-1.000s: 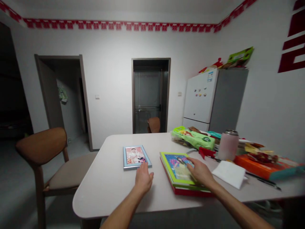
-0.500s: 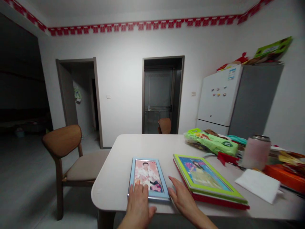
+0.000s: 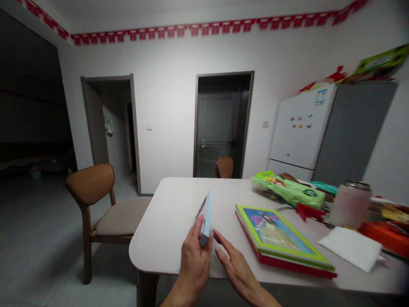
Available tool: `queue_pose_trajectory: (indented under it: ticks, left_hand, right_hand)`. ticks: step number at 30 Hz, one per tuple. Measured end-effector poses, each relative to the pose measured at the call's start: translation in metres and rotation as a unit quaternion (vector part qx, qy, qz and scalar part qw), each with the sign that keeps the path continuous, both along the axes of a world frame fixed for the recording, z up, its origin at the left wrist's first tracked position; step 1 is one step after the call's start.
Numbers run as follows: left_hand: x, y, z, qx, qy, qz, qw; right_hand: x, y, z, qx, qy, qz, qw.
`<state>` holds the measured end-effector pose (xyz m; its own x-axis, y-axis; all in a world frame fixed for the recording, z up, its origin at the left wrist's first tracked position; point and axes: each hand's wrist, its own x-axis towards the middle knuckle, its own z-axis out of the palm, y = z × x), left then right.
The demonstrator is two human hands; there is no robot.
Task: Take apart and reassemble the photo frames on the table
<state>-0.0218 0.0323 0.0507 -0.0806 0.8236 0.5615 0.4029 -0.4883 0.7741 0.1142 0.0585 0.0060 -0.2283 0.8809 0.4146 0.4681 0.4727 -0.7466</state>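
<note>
A light-blue picture frame [image 3: 207,217] is turned up on its edge above the white table [image 3: 166,221]. My left hand [image 3: 195,251] grips it by its near end, and its picture side faces left, seen only at a steep slant. Just right of it is my right hand [image 3: 234,264], fingers stretched and apart, holding nothing. Its fingertips come close to the frame; whether they touch cannot be told. Further right lies a green picture frame [image 3: 277,230] showing a figure in a pale dress, stacked on a red frame or board [image 3: 297,266].
Along the table's right side are a green packet [image 3: 290,192], a pink jar with a metal lid [image 3: 350,204], a folded white tissue [image 3: 351,247] and an orange box [image 3: 385,238]. A wooden chair [image 3: 91,185] stands left of the table. A fridge [image 3: 303,128] is behind.
The light-blue frame lay flat on the table and is now lifted and tilted onto its edge in my left hand. My right hand stays close by on the right. The view has shifted slightly.
</note>
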Motion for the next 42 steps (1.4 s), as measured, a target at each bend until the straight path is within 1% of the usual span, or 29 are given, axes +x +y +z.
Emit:
queue_pose_trajectory:
  ticks: [2,4,6,8,11,14,17,20,24,28,34,38,40,42]
  left_hand:
    - [-0.006,0.003,0.003,-0.006,-0.125,0.031,0.992]
    - [-0.014,0.006,-0.003,-0.016,-0.215,0.055,0.975]
    - [-0.025,0.007,-0.015,-0.03,-0.258,0.071,0.963]
    - [-0.037,0.005,-0.03,-0.058,-0.257,0.071,0.962]
    - [-0.055,-0.002,-0.051,-0.118,-0.189,0.055,0.973]
    - [-0.064,-0.01,-0.068,-0.157,-0.069,0.08,0.982]
    - [-0.064,-0.016,-0.079,-0.182,0.051,0.115,0.975]
    - [-0.062,-0.02,-0.085,-0.168,0.145,0.117,0.968]
    - [-0.061,-0.02,-0.089,-0.126,0.248,0.103,0.955]
    - [-0.063,-0.019,-0.091,-0.097,0.307,0.105,0.941]
    - [-0.062,-0.019,-0.092,-0.1,0.348,0.111,0.926]
    - [-0.063,-0.018,-0.091,-0.104,0.352,0.105,0.924]
    - [-0.064,-0.017,-0.088,-0.101,0.35,0.091,0.927]
    - [-0.065,-0.014,-0.082,-0.09,0.349,0.057,0.931]
  right_hand:
    - [-0.013,0.0,0.0,0.022,-0.029,0.032,0.999]
    - [-0.021,-0.001,-0.005,0.039,-0.061,0.061,0.996]
    - [-0.021,-0.002,-0.009,0.038,-0.1,0.076,0.991]
    - [-0.015,-0.004,-0.01,0.021,-0.144,0.078,0.986]
    - [-0.003,-0.008,-0.005,0.005,-0.196,0.083,0.977]
    - [0.006,-0.007,0.0,0.021,-0.226,0.09,0.97]
    - [0.011,-0.003,0.0,0.045,-0.241,0.091,0.965]
    - [0.013,0.0,-0.002,0.063,-0.251,0.084,0.962]
    - [0.014,0.001,-0.003,0.076,-0.266,0.076,0.958]
    - [0.014,0.002,-0.005,0.1,-0.254,0.073,0.959]
    - [0.014,0.002,-0.005,0.09,-0.263,0.064,0.958]
    - [0.014,0.001,-0.004,0.086,-0.266,0.067,0.958]
    - [0.012,0.0,0.001,0.087,-0.266,0.077,0.957]
    - [0.008,0.0,0.009,0.082,-0.27,0.102,0.954]
